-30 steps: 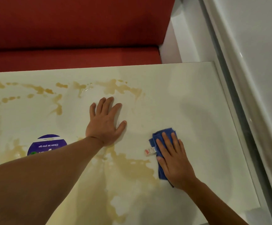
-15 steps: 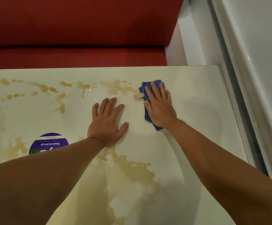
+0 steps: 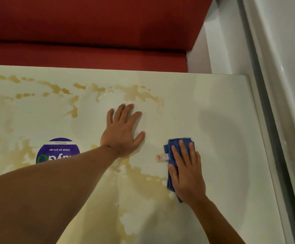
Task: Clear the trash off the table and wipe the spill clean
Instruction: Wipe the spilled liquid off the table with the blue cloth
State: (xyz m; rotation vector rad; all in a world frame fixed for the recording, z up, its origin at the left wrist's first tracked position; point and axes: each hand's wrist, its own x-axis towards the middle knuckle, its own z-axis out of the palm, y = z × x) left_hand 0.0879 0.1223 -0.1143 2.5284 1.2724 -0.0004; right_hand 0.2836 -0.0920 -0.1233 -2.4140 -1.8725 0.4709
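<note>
A brownish spill spreads over the white table, with more splashes along the far side. My right hand presses flat on a folded blue cloth, whose white tag sticks out to the left, at the right edge of the near puddle. My left hand lies flat with spread fingers on a dry patch in the middle of the table, holding nothing.
A round purple sticker reading "Clean as you go" sits on the table left of my left forearm. A red bench seat runs behind the far edge. A white wall and ledge border the table's right side.
My right hand has pulled the blue cloth back from the far splashes toward me, to the edge of the near puddle. My left hand has stayed in place.
</note>
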